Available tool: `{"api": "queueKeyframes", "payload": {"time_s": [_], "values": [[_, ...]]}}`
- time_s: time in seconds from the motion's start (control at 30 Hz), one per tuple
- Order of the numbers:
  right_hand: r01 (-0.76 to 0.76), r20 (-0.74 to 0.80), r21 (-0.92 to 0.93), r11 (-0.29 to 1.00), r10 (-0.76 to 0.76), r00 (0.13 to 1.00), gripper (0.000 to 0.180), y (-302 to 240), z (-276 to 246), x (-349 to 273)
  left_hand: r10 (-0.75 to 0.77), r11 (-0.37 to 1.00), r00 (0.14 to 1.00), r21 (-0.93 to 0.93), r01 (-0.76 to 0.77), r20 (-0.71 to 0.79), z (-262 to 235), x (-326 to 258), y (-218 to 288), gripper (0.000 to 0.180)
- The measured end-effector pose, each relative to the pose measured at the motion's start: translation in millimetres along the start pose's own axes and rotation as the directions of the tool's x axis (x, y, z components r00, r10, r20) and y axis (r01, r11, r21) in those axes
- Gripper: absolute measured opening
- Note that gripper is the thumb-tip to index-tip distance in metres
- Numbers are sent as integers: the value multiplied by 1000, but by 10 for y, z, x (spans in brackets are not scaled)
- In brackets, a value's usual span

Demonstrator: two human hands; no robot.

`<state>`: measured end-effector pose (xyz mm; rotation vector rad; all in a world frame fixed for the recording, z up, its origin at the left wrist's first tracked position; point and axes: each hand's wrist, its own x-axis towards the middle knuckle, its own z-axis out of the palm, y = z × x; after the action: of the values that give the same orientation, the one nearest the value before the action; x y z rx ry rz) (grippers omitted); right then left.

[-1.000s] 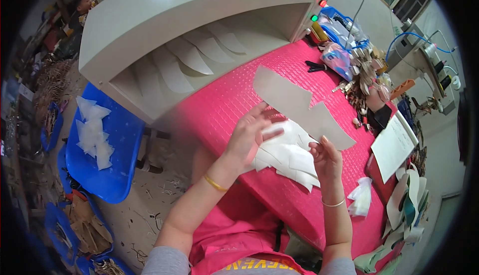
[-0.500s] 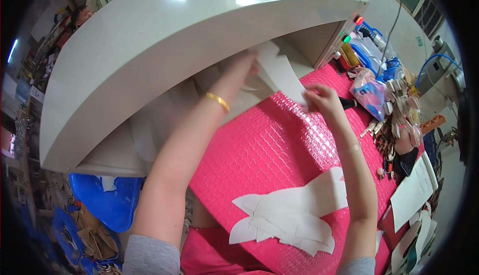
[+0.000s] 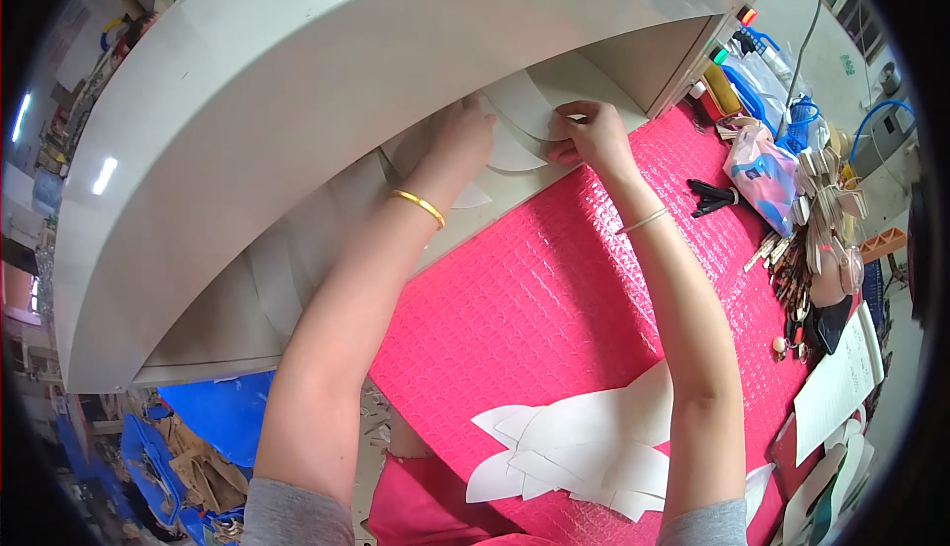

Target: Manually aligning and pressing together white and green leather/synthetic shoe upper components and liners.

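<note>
Inside the long opening of a pale grey machine [image 3: 327, 81], a curved white cut-out piece [image 3: 524, 105] lies over other white pieces on the machine's bed [image 3: 544, 175]. My right hand [image 3: 594, 140] pinches the right end of this top piece between thumb and fingertips. At its left edge is my left hand [image 3: 463, 140], fingers curled against it, with the fingertips partly hidden. More thin white pieces [image 3: 272, 284] lie farther left in the opening. A loose pile of white cut-out pieces [image 3: 579, 442] rests on the pink quilted table cover [image 3: 515, 298], partly behind my right forearm.
The machine's curved hood overhangs both hands. Red and green lights [image 3: 746, 16] sit at its right end. A plastic bag [image 3: 762, 175], bundled strips and a paper sheet [image 3: 836, 388] line the table's right side. Blue bins [image 3: 223, 412] stand below at left.
The white piece has gone from hanging tilted between my hands to lying on the bed. My right hand has moved up and left into the opening; my left hand has shifted slightly left.
</note>
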<state>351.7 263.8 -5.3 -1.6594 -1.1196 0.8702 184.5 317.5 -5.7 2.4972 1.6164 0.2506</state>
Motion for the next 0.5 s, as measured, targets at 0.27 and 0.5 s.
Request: {"api": "queueKeyframes", "payload": {"time_s": [0.27,0.5], "values": [[201,-90,-804,560,-448,890,23,-209,-72,-434,69,940,968,-309,-145,-242,-165,-258,-15,42],[270,351,-419,867,-120,929,15,-496,-473,-2193,268,691,922,-610,-387,-280,-612,-2140,-6,23]]}}
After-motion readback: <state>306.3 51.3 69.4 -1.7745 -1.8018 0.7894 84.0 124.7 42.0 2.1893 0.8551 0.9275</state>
